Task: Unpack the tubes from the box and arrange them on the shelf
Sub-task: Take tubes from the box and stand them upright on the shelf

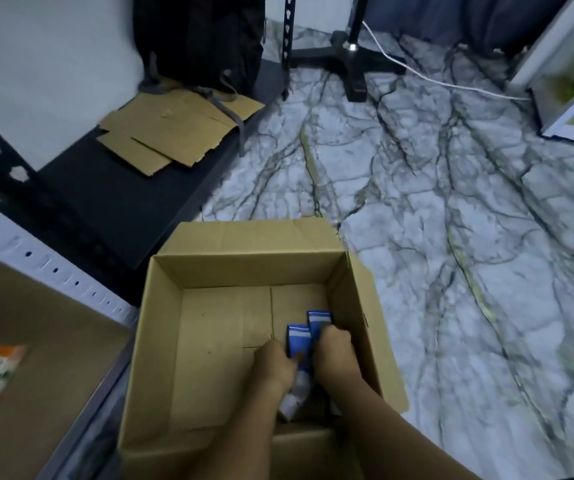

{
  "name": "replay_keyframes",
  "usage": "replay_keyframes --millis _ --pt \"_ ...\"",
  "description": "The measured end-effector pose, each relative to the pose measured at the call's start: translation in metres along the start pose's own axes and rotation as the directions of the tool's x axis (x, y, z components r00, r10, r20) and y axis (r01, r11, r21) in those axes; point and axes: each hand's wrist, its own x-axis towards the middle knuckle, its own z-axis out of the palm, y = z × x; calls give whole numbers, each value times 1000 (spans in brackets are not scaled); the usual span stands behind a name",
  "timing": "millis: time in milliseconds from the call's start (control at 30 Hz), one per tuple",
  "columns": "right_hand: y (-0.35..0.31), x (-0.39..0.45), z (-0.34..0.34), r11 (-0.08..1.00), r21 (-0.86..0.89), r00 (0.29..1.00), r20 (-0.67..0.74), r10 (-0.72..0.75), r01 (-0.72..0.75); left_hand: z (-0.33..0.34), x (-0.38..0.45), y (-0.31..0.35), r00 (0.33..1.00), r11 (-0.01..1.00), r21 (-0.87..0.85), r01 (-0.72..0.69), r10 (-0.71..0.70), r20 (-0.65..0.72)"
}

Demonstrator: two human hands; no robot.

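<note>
Reaching into the box point(251, 271): left hand point(273, 362) and right hand point(334, 348), fingers curled round two blue tubes point(298, 341), long axes pointing away beyond the knuckles; shelf point(46, 327) lies leftward.

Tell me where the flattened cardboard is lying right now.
In the head view, upper left: the flattened cardboard lies on the dark low shelf, just in front of the black backpack, beyond the open box.
</note>
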Motion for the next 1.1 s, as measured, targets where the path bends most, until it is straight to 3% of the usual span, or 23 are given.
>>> replay_keyframes --millis 367,633,900,1100 --pt "-26 14 6 997 -81 1000 -25 14 -16 -11 31 -17 994 966 -233 109 -113 -6" --pt "-23 -4 -2 973 220 992 -94 86 -64 -43 11 -23 991 909 -415 -36 -20 -132" --pt "-57 -66 -51 830 471 915 -388 -110 299 -114 -55 5 925 803 -496 -331 173 -337" --pt "-99 -131 -102 671 508 818 -504 -277 540 -186 -135 20 797 713 -439 -548 286 -532"
